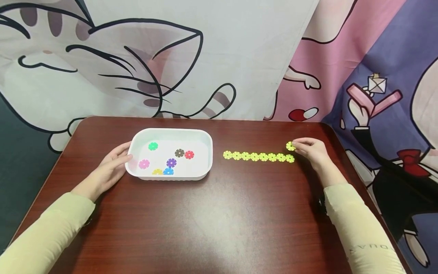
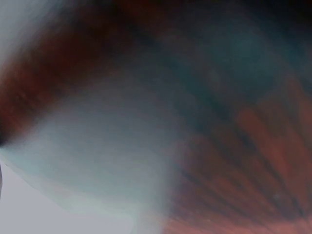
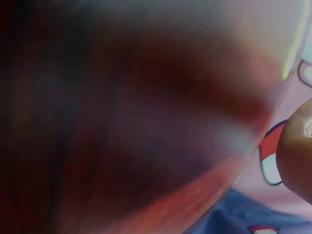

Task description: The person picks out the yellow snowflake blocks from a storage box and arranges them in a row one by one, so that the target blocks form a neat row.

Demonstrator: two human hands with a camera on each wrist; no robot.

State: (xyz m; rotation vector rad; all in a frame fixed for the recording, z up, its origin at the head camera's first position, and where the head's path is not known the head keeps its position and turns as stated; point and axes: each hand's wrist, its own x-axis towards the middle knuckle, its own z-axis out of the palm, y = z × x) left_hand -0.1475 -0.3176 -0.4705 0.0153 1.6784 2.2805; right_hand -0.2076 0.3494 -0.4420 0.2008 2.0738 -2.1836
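In the head view, my left hand (image 1: pixel 111 167) holds the left end of a white tray (image 1: pixel 188 177), its thumb over the rim. Flower-shaped plastic discs lie in the tray, among them a green disc (image 1: pixel 153 146), a pink disc (image 1: pixel 144 164) and a red disc (image 1: pixel 189 155). My right hand (image 1: pixel 313 152) pinches a yellow-green flower disc (image 1: pixel 290 146) just above the right end of a straight row of matching discs (image 1: pixel 254 156). Whether the pinched disc touches the row, I cannot tell. Both wrist views are mostly blurred; a fingertip (image 3: pixel 295 156) shows at the right wrist view's right edge.
Both hands are over a dark red-brown wooden table (image 1: pixel 205 236) with rounded far corners. Behind it hangs a cartoon-printed cloth (image 1: pixel 239 45) close to the table's far edge.
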